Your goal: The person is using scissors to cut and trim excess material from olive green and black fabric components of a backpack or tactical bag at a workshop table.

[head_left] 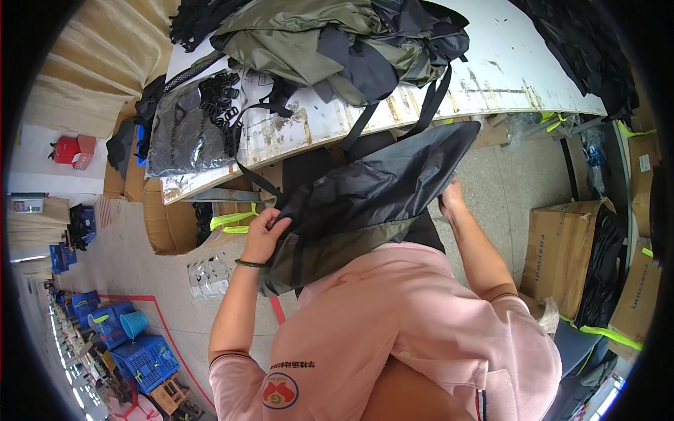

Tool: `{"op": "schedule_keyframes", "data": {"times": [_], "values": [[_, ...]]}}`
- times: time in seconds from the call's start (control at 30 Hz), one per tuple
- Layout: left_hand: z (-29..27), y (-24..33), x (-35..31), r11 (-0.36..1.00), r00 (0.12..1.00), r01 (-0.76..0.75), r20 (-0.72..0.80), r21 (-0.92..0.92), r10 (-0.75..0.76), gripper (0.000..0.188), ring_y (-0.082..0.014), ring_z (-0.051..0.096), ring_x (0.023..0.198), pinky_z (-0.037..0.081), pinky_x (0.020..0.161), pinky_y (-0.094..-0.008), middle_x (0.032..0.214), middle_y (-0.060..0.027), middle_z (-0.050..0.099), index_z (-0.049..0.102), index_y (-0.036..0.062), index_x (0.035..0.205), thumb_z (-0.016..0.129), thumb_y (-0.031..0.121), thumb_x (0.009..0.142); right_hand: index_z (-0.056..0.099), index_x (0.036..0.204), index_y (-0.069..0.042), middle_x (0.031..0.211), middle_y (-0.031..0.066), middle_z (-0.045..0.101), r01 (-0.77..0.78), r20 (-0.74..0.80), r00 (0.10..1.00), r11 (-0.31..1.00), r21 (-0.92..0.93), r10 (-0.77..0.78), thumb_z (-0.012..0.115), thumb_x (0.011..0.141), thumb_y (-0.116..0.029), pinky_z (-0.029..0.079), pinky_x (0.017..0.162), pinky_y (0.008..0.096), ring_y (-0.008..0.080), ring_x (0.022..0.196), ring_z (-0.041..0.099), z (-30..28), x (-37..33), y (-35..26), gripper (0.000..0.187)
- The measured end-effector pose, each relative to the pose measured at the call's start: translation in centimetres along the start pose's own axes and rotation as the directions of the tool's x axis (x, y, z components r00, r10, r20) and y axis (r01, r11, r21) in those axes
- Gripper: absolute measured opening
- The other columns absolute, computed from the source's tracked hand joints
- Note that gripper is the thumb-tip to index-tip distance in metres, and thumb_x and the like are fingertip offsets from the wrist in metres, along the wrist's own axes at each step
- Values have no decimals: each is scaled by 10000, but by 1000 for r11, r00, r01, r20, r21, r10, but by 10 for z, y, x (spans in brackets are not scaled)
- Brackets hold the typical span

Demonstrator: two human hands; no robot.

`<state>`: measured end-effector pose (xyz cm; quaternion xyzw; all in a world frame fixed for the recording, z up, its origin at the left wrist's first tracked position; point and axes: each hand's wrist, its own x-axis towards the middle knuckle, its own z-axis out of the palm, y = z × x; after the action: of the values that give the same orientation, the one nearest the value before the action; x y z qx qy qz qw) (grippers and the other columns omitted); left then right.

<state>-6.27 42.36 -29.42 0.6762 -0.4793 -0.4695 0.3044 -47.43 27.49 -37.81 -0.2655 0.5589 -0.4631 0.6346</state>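
Across my lap lies a black and olive fabric bag (pixel 382 179), its shiny black side upward and the olive part nearest my body. My left hand (pixel 265 235) pinches its left end between thumb and fingers, and a green bangle circles that wrist. At the right edge, my right hand (pixel 451 196) is closed on the fabric, with some fingers hidden behind it. From the bag's left end a black strap (pixel 258 179) runs up to the table edge. The bag's underside is hidden.
Ahead, a worn white table (pixel 491 88) bears a pile of olive and black bags (pixel 337 52) with hanging straps. Black buckles (pixel 219 98) and a clear plastic bag (pixel 184 133) lie at its left. Cardboard boxes (pixel 562 245) stand right; blue crates (pixel 144 361) stand lower left.
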Motion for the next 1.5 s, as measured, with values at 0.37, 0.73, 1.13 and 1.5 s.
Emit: {"op": "schedule_keyframes", "data": {"times": [0.37,0.73,1.13,1.5], "values": [[-73,44,-33,607,960,-123,-249,-785,-128,230,-160,598,966,473,878,-306,1068,-79,632,560,15,1084,606,147,901,484,848,-103,693,-28,501,332,-30,942,939,-91,-335,733,764,-74,390,468,215,84,493,478,-63,-49,-156,264],[-41,48,4,940,895,-169,-353,296,272,290,-198,545,1008,434,866,-310,1103,-86,580,560,43,1103,655,76,831,558,1010,-18,820,46,643,393,161,826,350,-850,-540,697,783,-46,490,625,244,104,741,598,-96,-38,-153,268],[-14,75,22,766,896,-445,245,464,372,283,-315,540,942,424,839,-382,959,-111,593,635,46,964,733,160,724,560,906,-21,858,59,610,607,703,711,503,-615,1,671,753,17,481,742,301,141,831,586,20,-5,-83,193],[-15,47,14,996,983,-83,162,-42,89,162,-95,509,686,431,639,-249,736,4,529,558,55,878,686,34,781,525,868,-58,822,4,591,442,641,762,647,-621,95,748,757,-41,436,715,247,83,778,532,15,-20,-113,250]]}}
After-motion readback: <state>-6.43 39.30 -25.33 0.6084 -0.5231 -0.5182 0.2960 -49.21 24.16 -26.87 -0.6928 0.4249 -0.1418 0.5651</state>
